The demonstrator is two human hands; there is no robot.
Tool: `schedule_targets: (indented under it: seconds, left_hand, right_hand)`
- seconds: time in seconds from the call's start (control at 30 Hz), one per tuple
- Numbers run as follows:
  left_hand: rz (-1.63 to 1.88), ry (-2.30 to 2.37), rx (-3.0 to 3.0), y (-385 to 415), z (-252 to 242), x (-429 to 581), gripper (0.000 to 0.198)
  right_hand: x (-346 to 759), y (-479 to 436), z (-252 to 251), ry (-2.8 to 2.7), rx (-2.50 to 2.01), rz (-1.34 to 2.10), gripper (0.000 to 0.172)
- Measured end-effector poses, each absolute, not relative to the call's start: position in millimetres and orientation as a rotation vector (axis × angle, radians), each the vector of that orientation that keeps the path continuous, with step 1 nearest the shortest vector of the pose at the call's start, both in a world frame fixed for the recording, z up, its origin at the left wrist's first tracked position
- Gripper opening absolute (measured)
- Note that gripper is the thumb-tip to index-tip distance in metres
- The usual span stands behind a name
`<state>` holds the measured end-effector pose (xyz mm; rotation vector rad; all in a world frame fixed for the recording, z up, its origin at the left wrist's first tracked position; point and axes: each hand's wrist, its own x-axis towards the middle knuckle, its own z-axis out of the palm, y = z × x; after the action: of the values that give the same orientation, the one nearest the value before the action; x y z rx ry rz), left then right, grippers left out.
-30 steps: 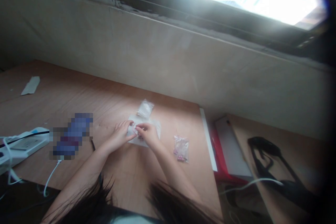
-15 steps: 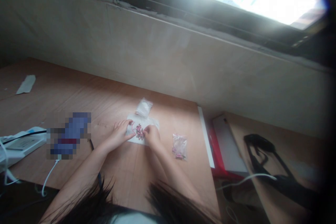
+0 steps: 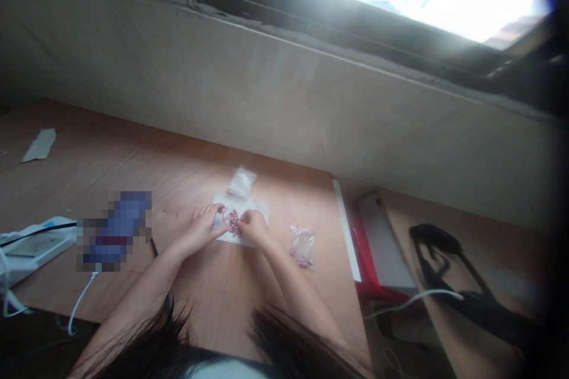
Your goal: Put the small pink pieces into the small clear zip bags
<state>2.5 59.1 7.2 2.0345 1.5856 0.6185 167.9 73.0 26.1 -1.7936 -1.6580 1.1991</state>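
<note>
Head view, looking down on two bare hands over a brown wooden tabletop [image 3: 217, 308]. Left of the hands, well apart, lies a blue, roughly rectangular object [image 3: 118, 228], obscured by blocks, with a thin white cable at its near end. Next comes the left hand [image 3: 202, 232], thumb and forefinger parted in a curve; a thin reddish strand [image 3: 224, 216] shows within that curve, though whether the fingertips grip it cannot be told. Between the hands, on a thin white sheet [image 3: 221, 198], rests a pile of small, shiny, pink-and-dark beads [image 3: 234, 222]. Its long axis runs away from the person, across the line joining the hands. The left thumb ends just beside the pile's left edge; the right hand [image 3: 255, 228] is the nearer, its fingertips drawn together at the right edge. Whether a bead is pinched there is too small to make out. Ahead of the hands, at the sheet's far side, lies a small clear plastic bag [image 3: 242, 182]; right of the right hand, apart from it, lies a clear bag holding pink beads [image 3: 303, 247].

Compared with one second earlier, the left hand keeps its curve, whereas the right hand has left the strand for the pile, exposing the beads. Against half a second earlier, the arrangement is nearly unchanged.
</note>
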Motion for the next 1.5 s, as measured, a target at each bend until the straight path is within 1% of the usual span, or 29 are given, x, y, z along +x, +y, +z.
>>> schedule_targets:
  seconds: [0.07,0.2,0.27,0.4,0.47,0.63,0.77,0.97,1.03,1.1,1.2,1.27,1.4,1.5]
  left_hand:
    - [0.616,1.589,2.035,58.7,7.3,4.1,0.041]
    - [0.623,1.576,2.020,57.8,8.6,6.7,0.041]
    - [0.625,1.572,2.013,57.2,9.8,6.4,0.041]
    - [0.605,1.574,2.016,55.8,12.8,4.9,0.040]
    - [0.595,1.579,2.025,55.5,13.4,5.0,0.041]
    - [0.600,1.559,2.037,57.8,9.1,6.1,0.042]
    - [0.598,1.555,2.033,60.0,4.5,5.8,0.043]
    - [0.585,1.559,2.023,58.2,9.2,7.3,0.040]
    - [0.588,1.572,2.014,57.5,11.3,8.9,0.040]
    - [0.596,1.599,2.001,57.3,12.4,10.4,0.040]
    - [0.608,1.618,1.999,57.5,13.7,10.9,0.041]
    - [0.612,1.609,2.005,57.4,15.2,10.1,0.040]
    - [0.607,1.598,2.011,57.0,17.8,8.4,0.040]
    - [0.610,1.576,2.013,57.4,16.0,7.8,0.040]
  right_hand:
    - [164.4,68.8,35.0,-1.509,-1.695,1.304,0.002]
    - [162.9,62.6,47.0,-1.516,-1.463,1.383,0.018]
    - [168.0,62.7,44.2,-1.566,-1.550,1.267,0.019]
    - [182.6,66.2,25.0,-1.741,-1.856,0.841,0.014]
    - [185.7,67.3,16.2,-1.831,-1.890,0.775,0.013]
    - [180.3,67.5,8.6,-1.903,-1.918,0.835,0.010]
    - [177.8,67.7,7.0,-1.892,-1.936,0.806,0.011]
    - [176.6,67.4,17.9,-1.734,-1.893,0.849,0.012]
    - [171.9,65.7,28.0,-1.644,-1.814,0.932,0.013]
    - [166.3,63.5,37.6,-1.603,-1.670,1.092,0.016]
    - [162.3,61.0,43.3,-1.573,-1.541,1.262,0.018]
    - [163.9,60.4,39.9,-1.564,-1.640,1.176,0.017]
    - [168.9,60.5,25.5,-1.734,-1.874,0.848,0.011]
    - [168.2,61.2,18.3,-1.845,-1.923,0.833,0.010]
